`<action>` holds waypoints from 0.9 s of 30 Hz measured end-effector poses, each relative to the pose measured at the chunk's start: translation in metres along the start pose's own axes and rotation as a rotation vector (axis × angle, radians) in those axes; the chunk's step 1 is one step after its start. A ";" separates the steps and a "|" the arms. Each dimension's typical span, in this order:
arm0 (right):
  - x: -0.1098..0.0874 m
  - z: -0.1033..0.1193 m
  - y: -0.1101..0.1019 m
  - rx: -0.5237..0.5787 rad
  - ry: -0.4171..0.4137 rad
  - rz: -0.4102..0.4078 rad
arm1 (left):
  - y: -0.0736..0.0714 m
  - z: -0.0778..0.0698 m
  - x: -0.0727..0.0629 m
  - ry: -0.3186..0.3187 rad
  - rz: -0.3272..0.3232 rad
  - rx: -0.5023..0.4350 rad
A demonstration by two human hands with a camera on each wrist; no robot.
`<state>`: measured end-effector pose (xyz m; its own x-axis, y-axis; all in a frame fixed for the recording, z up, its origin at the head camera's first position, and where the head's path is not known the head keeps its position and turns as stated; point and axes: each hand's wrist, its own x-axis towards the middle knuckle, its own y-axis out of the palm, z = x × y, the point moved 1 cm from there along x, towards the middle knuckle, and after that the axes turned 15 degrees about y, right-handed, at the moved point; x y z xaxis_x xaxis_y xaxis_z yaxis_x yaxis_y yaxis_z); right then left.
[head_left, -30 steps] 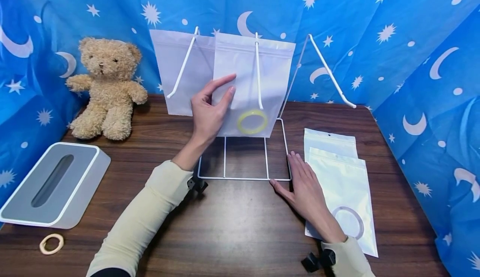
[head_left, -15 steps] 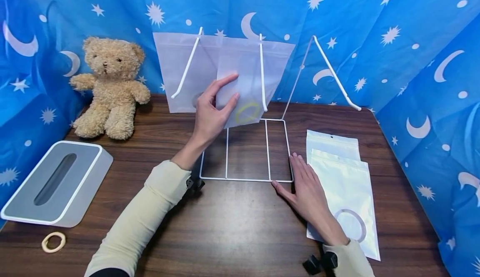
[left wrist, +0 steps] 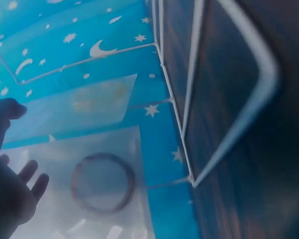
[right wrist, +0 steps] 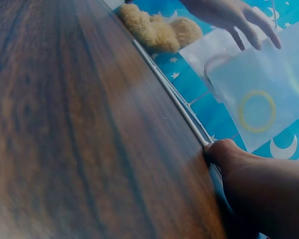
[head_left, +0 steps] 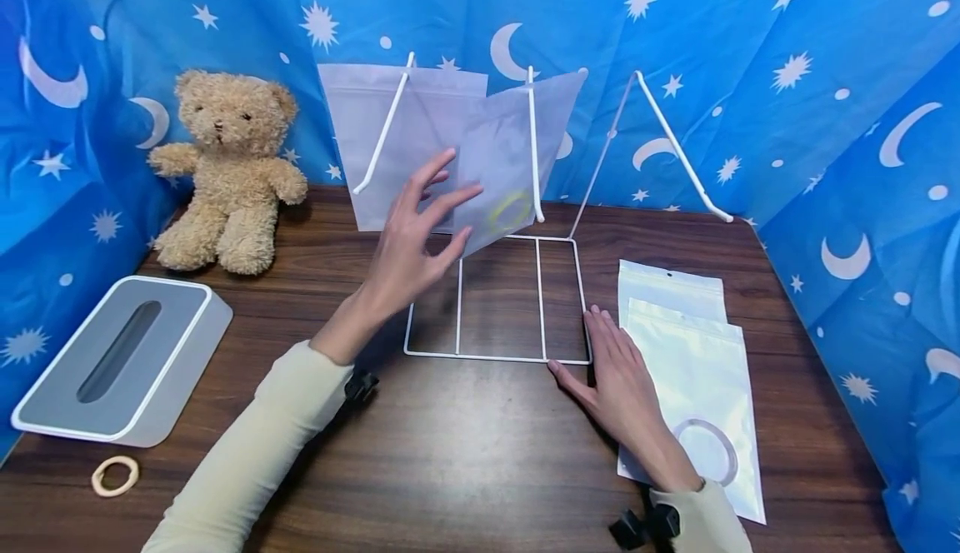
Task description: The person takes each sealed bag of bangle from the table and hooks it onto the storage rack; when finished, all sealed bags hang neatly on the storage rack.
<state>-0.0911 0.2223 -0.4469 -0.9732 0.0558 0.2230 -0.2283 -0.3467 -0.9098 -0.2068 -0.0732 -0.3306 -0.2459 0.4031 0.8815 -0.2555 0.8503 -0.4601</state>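
Note:
A white wire display rack (head_left: 543, 303) stands on the table, with three long prongs reaching forward. From its middle prong hangs a translucent zip bag (head_left: 498, 153) with a yellow ring in it, turned at an angle. Another zip bag (head_left: 405, 112), holding a dark ring (left wrist: 102, 181), hangs on the left prong. My left hand (head_left: 408, 241), fingers spread, is in front of the two bags and holds nothing. Flat beside the rack base lies my right hand (head_left: 622, 382), its thumb (right wrist: 222, 149) touching the front corner and its fingers along the right side.
Two white zip bags (head_left: 693, 370) lie overlapping on the table at right, the upper one with a ring inside. A teddy bear (head_left: 228, 174) sits at back left. Nearer stand a grey tissue box (head_left: 123, 361) and a small wooden ring (head_left: 115, 476). The right prong (head_left: 682, 145) bears no bag.
My left hand has drawn back from the yellow-ring bag and spread its fingers. That bag has swung round on its prong to an angle. The right hand stays on the rack base.

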 end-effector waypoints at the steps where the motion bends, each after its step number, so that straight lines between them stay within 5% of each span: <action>1: 0.000 0.000 0.000 0.002 -0.003 -0.003 | -0.004 -0.004 -0.004 0.008 0.018 0.021; 4: 0.000 -0.001 0.000 0.005 -0.001 -0.004 | -0.015 -0.018 -0.018 -0.040 0.073 0.066; 7: 0.000 -0.001 0.000 0.004 0.009 0.004 | -0.025 -0.036 -0.034 -0.185 0.176 0.073; 13: 0.000 0.001 0.000 -0.006 0.018 0.017 | -0.043 -0.078 -0.066 -0.500 0.680 0.148; 15: 0.000 0.002 0.000 -0.012 0.022 0.019 | -0.047 -0.086 -0.076 -0.556 0.773 0.141; 20: 0.001 0.002 0.000 -0.015 0.025 0.029 | -0.050 -0.087 -0.099 -0.646 0.749 0.056; 27: 0.000 0.003 0.001 -0.010 0.017 0.027 | -0.052 -0.067 -0.117 -0.728 0.658 -0.100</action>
<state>-0.0915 0.2196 -0.4467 -0.9794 0.0620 0.1923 -0.2019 -0.3393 -0.9188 -0.1027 -0.1417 -0.4026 -0.8349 0.5276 0.1568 0.2104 0.5691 -0.7949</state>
